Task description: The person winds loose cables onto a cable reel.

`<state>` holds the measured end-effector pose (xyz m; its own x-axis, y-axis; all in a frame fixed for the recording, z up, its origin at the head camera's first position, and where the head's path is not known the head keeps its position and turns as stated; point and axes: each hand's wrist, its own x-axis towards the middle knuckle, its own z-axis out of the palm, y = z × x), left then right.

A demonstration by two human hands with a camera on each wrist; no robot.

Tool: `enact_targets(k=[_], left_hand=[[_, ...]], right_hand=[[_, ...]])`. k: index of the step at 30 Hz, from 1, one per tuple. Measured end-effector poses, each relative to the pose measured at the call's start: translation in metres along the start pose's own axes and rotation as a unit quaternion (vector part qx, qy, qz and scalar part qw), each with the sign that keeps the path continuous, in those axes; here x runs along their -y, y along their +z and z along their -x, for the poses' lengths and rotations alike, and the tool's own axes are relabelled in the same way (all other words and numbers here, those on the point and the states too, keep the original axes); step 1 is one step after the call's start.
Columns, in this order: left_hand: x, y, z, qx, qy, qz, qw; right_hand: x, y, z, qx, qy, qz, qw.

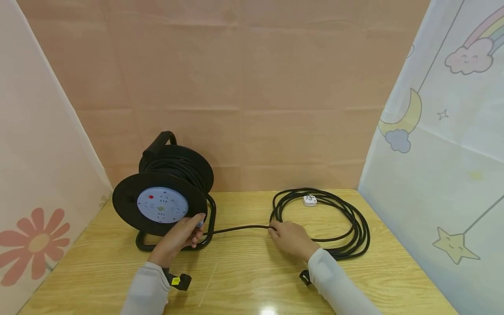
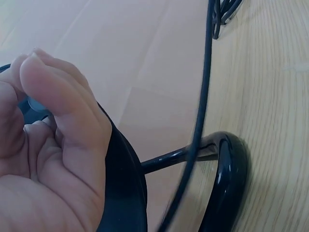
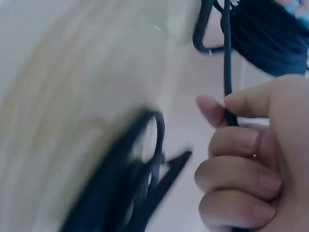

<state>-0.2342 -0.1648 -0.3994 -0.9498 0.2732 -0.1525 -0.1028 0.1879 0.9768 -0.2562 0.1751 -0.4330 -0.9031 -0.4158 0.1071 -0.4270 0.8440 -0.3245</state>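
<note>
A black cable reel (image 1: 130,201) with a pale socket panel stands at the left, much black cable wound on its drum. My left hand (image 1: 179,238) is at the lower right of its front disc, fingers curled round a small grey-blue knob (image 1: 200,221); in the left wrist view they hide most of the knob. From the reel a stretch of cable (image 1: 240,228) runs right across the table to my right hand (image 1: 293,238). In the right wrist view, the fingers of that hand (image 3: 251,164) curl round the cable (image 3: 228,58).
Loose coils of cable (image 1: 360,227) lie on the wooden table (image 1: 244,280) at the right, a white plug (image 1: 309,200) among them. The reel's tubular black stand (image 2: 224,179) rests on the table. Fabric walls (image 1: 275,100) close off the back and sides.
</note>
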Motion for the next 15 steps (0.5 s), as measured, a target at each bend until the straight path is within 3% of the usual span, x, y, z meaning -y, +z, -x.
enact_targets(k=[7,15], left_hand=[[-0.001,-0.005,-0.002,0.003,-0.009,0.006,0.9999],[0.002,-0.011,-0.004,0.031,-0.019,0.011,0.9993]], right_hand=[[-0.02,-0.029,0.012,0.001,-0.047,-0.047,0.998],[-0.033,-0.037,0.016,0.004,-0.097,-0.043,0.994]])
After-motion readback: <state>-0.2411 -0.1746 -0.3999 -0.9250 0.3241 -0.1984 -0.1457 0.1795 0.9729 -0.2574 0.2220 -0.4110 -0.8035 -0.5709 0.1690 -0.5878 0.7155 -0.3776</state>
